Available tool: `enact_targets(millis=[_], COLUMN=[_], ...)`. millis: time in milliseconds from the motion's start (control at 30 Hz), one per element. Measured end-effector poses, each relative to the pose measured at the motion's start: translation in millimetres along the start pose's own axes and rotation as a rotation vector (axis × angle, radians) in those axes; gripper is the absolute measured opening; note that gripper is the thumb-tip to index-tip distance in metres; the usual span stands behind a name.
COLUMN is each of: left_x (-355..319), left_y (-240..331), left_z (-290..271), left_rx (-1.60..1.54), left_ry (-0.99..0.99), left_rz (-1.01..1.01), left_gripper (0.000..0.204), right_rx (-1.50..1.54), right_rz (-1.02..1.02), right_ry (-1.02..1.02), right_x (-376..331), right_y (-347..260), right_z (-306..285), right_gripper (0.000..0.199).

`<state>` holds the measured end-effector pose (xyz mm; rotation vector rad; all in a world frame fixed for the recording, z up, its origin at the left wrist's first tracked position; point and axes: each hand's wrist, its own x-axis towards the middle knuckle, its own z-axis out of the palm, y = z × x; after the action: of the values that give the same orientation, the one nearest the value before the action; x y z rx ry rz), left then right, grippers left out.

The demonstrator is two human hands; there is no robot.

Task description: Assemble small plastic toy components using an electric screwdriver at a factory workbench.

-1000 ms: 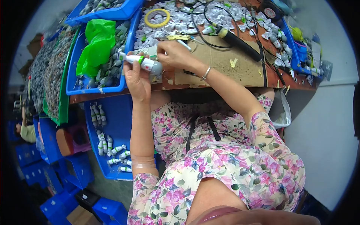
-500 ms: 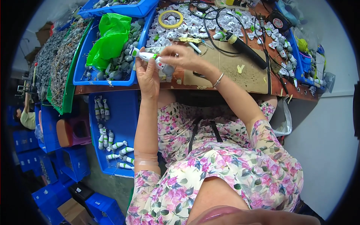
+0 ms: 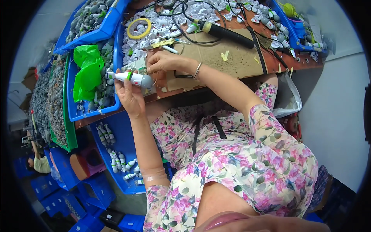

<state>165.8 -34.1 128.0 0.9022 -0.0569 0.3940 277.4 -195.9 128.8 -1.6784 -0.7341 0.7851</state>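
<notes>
My left hand (image 3: 131, 99) is closed round a white handheld device (image 3: 133, 78) with a green band and a rounded grey end. The device lies nearly level above the table's front edge, grey end to the right. Just behind that end is my right hand (image 3: 170, 63), its thumb and fingertips pinched together. What they hold, if anything, is too small to make out. Under the fingertips a small pale flat piece (image 3: 137, 65) lies on the table, partly covered.
A blue bin (image 3: 72, 94) with grey-ended parts and a green bag (image 3: 85, 71) stands at left. White shells, a yellow tape ring (image 3: 138, 28), cables and a black-handled tool (image 3: 232, 35) lie behind the cardboard (image 3: 216, 73). A lower blue tray (image 3: 127, 133) holds similar devices.
The view has shifted, so the table appears further left. My left hand has turned the device more level. My right hand has drawn back from its middle to behind its grey end.
</notes>
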Motion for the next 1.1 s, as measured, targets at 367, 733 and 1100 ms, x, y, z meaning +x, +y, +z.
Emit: enact_targets(millis=[367, 733, 1100], left_x=[3, 52, 36], left_y=[-26, -107, -65], left_z=[86, 128, 73], left_rx=[0.69, 1.297, 1.144], left_ry=[-0.437, -0.688, -0.496], left_rz=[-0.381, -0.145, 0.151], left_gripper=[0.042, 0.041, 0.033], right_rx=[-1.296, -0.845, -0.906], right_rz=[-0.083, -0.372, -0.13], right_ry=[0.95, 0.822, 0.62], right_x=[-149, -187, -150], right_y=[58, 39, 42], right_z=[-126, -47, 6], right_gripper=[0.047, 0.014, 0.014])
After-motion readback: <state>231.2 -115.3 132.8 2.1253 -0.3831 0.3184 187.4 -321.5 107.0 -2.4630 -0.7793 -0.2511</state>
